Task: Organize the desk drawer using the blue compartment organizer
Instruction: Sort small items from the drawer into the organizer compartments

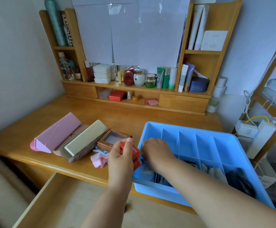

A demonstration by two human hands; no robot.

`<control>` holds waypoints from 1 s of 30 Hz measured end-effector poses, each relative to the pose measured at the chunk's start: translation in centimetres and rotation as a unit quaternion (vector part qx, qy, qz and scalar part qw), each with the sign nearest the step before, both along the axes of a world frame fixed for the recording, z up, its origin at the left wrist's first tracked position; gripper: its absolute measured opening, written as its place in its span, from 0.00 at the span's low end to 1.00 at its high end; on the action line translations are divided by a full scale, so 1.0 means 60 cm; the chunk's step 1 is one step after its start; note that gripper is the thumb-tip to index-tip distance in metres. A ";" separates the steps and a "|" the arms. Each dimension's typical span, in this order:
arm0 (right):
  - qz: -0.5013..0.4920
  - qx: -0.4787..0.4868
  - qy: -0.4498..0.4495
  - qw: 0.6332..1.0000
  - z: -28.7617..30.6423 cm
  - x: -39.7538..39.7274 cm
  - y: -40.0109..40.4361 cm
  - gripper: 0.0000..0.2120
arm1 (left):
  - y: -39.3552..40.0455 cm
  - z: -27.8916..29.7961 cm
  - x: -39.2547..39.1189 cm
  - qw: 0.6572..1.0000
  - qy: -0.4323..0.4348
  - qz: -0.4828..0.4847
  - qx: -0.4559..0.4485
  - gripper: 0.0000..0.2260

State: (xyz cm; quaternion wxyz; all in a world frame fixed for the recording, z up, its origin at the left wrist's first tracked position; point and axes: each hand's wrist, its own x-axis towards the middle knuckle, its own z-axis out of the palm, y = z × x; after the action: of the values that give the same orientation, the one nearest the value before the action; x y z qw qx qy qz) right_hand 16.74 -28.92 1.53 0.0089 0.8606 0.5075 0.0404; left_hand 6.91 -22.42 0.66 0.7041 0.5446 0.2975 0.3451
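Soft, even daylight, moderately bright, no hard glare. Faint sheen along the front edge of the table (55,163) and on the taped white paper sheets (134,33). Weak, diffuse shadows only, slightly darker inside the near compartments of the blue organizer (199,127). Strong wide-angle bending at the borders: shelf uprights (229,46) leaning outward. Smeared motion blur at the far right edge and lower left corner. Centre reasonably sharp, small print unreadable.

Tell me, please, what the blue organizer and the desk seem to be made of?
The blue organizer looks like molded plastic: uniform colour, smooth thin dividers, slightly translucent. The desk appears to be light wood or wood veneer with a satin varnish: faint grain, soft sheen.
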 end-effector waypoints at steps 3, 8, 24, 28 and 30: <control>-0.048 -0.020 0.088 0.995 0.019 0.002 -0.001 0.10 | 0.002 0.000 -0.001 0.999 0.027 -0.012 0.017 0.11; -0.084 0.236 0.406 0.879 0.069 0.012 -0.042 0.08 | 0.005 0.011 -0.006 0.992 0.067 -0.079 0.070 0.20; -0.119 0.162 0.249 0.947 0.058 0.026 -0.067 0.12 | 0.005 0.008 -0.009 0.995 0.034 -0.084 0.038 0.07; -0.077 0.117 0.153 0.978 0.034 0.013 -0.055 0.10 | 0.003 0.007 -0.010 0.996 0.028 -0.079 0.035 0.06; -0.042 0.089 0.100 0.990 0.025 0.005 -0.047 0.07 | 0.004 0.007 -0.010 0.996 0.029 -0.082 0.035 0.06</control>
State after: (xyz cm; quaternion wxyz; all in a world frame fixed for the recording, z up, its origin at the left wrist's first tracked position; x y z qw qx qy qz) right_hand 17.03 -31.74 3.05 -0.1163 0.8782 0.4639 -0.0011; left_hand 6.30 -22.19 1.05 0.7017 0.6014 0.2593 0.2805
